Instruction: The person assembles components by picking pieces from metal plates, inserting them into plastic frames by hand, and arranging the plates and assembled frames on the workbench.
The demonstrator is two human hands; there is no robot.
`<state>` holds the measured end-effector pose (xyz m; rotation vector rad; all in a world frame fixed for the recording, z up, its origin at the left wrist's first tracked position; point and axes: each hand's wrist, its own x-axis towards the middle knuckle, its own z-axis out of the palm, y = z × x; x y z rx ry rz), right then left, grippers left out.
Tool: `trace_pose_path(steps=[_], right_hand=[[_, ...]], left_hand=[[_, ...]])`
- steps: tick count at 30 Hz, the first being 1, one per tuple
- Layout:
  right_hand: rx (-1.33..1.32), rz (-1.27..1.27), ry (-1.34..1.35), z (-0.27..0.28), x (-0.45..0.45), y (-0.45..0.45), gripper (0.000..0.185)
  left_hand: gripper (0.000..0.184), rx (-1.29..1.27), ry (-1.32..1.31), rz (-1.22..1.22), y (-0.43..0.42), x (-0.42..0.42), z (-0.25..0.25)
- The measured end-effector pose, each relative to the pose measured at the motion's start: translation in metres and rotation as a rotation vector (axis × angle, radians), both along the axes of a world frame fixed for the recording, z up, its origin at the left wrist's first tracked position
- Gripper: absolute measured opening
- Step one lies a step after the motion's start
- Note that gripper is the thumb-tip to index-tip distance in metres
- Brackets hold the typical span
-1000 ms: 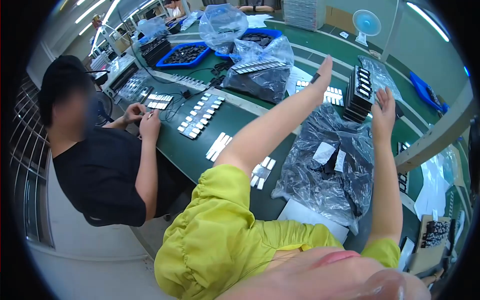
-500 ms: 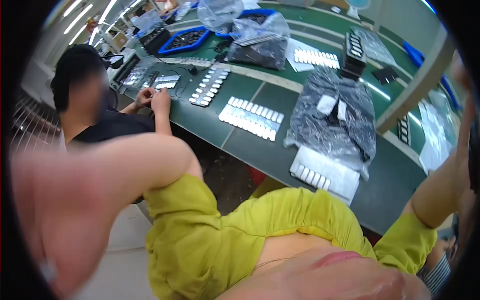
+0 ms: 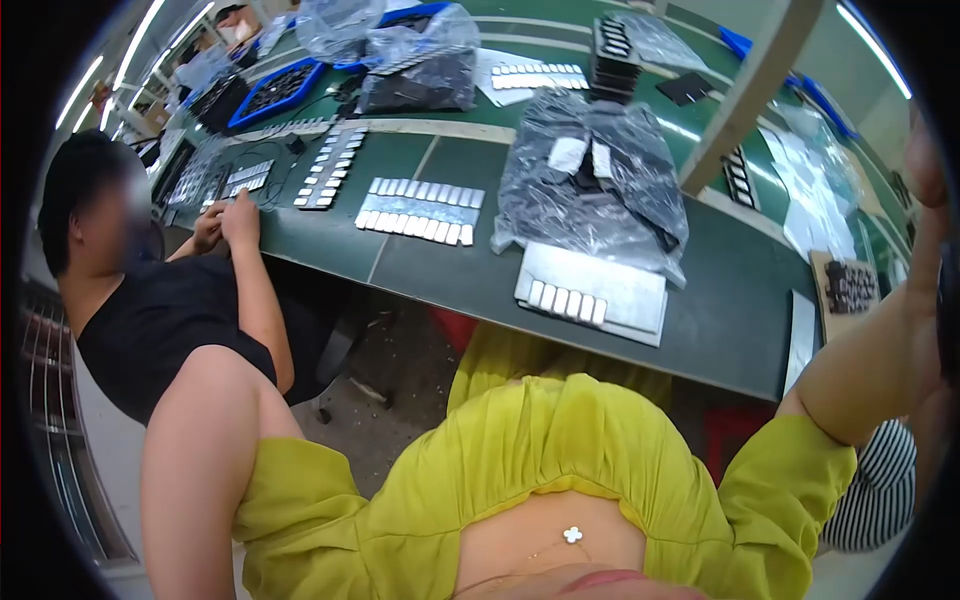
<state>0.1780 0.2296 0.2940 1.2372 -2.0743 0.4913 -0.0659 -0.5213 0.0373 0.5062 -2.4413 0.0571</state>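
My right hand (image 3: pixel 927 170) is raised at the far right edge, partly cut off and dark, so its fingers cannot be made out. Of my left arm (image 3: pixel 205 450) only the bent elbow and part of the limb show at lower left; the hand is out of frame. In front of me on the green bench, a flat silvery plate (image 3: pixel 630 300) carries a row of several small white pieces (image 3: pixel 567 302). Just behind it lies a clear plastic bag (image 3: pixel 590 190) of dark parts, with two white pieces on top. Neither hand is seen touching these.
A co-worker in black (image 3: pixel 150 320) sits at left, hands (image 3: pixel 228 222) together at the bench. Trays with rows of white pieces (image 3: pixel 420 210) lie between us. Farther back are a blue bin (image 3: pixel 278 92) and a dark tray stack (image 3: pixel 614 62). A pale post (image 3: pixel 755 95) rises at right.
My left hand, blurred and large at lower left before, has gone out of frame. The view has shifted, so the bench and co-worker sit farther left. My right arm stays raised.
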Motion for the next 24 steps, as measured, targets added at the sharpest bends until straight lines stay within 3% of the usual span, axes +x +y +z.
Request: trace_pose_path(steps=[7,10,11,12,13,14,17,18,19,20,22,24], right_hand=[[-0.117,-0.115,-0.066,-0.007,0.057,0.031,0.031],[-0.265,-0.268,-0.108,-0.039,0.076,0.06,0.029],[-0.343,-0.397,-0.139,-0.059,0.08,0.073,0.029],[-0.418,-0.543,-0.19,-0.086,0.08,0.086,0.029],[-0.405,-0.967,-0.27,-0.109,0.084,0.087,0.034],[-0.289,-1.23,-0.296,-0.139,0.084,0.102,0.042],[-0.04,-1.661,-0.477,-0.241,0.098,0.157,0.069],[0.054,-1.694,-0.454,-0.276,0.109,0.18,0.077],[-0.093,-1.826,-0.644,-0.296,0.116,0.183,0.081],[-0.085,-1.815,-0.646,-0.301,0.117,0.18,0.081],[-0.169,-1.899,-0.79,-0.307,0.12,0.169,0.079],[-0.125,-1.903,-0.769,-0.306,0.118,0.167,0.076]], left_hand=[[0.028,-0.396,-0.261,-0.037,-0.064,-0.083,-0.059],[0.029,-0.628,-0.328,-0.03,-0.089,-0.108,-0.081],[0.028,-0.757,-0.369,-0.018,-0.091,-0.109,-0.084],[0.028,-0.754,-0.252,0.015,-0.125,-0.137,-0.109],[0.028,-0.686,-0.228,-0.04,-0.121,-0.133,-0.11],[0.028,-0.615,-0.206,-0.087,-0.114,-0.128,-0.101],[0.029,-0.619,-0.288,-0.039,-0.042,-0.077,-0.063],[0.029,-0.621,-0.294,-0.026,-0.063,-0.089,-0.07],[0.029,-0.683,-0.342,-0.05,-0.091,-0.107,-0.084],[0.029,-0.745,-0.387,-0.076,-0.116,-0.124,-0.097],[0.029,-0.686,-0.345,-0.046,-0.107,-0.107,-0.084],[0.029,-0.562,-0.22,-0.029,-0.082,-0.077,-0.057]])
